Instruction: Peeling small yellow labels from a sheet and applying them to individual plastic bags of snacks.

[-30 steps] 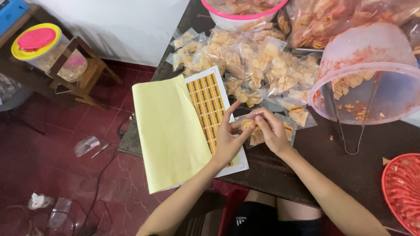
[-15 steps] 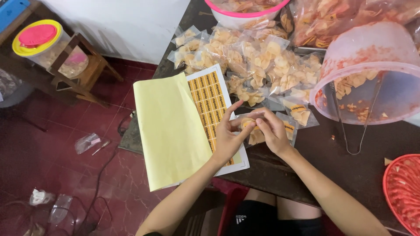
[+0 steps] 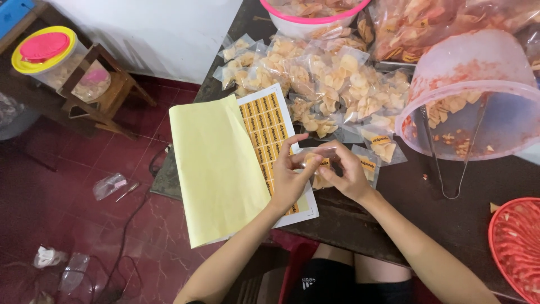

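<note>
My left hand (image 3: 289, 179) and my right hand (image 3: 344, 171) meet over a small clear bag of chips (image 3: 318, 161) at the table's near edge. Both pinch the bag, with fingertips pressing an orange sticker on its front. Under my left hand lies a white sheet of orange stickers (image 3: 269, 130), with its yellow backing paper (image 3: 216, 169) folded out to the left over the table edge. Two bagged chip packs with stickers (image 3: 380, 146) lie just right of my hands.
A pile of several clear chip bags (image 3: 320, 79) fills the table behind. A tilted translucent pink bowl with chips and metal tongs (image 3: 472, 101) is at right, a red basket (image 3: 514, 242) at bottom right, a pink-rimmed bowl (image 3: 312, 14) at top. A wooden stool and a lidded jar (image 3: 53, 62) stand on the floor at left.
My hands stay together on the small bag and have barely shifted. The fingers have moved slightly on the sticker.
</note>
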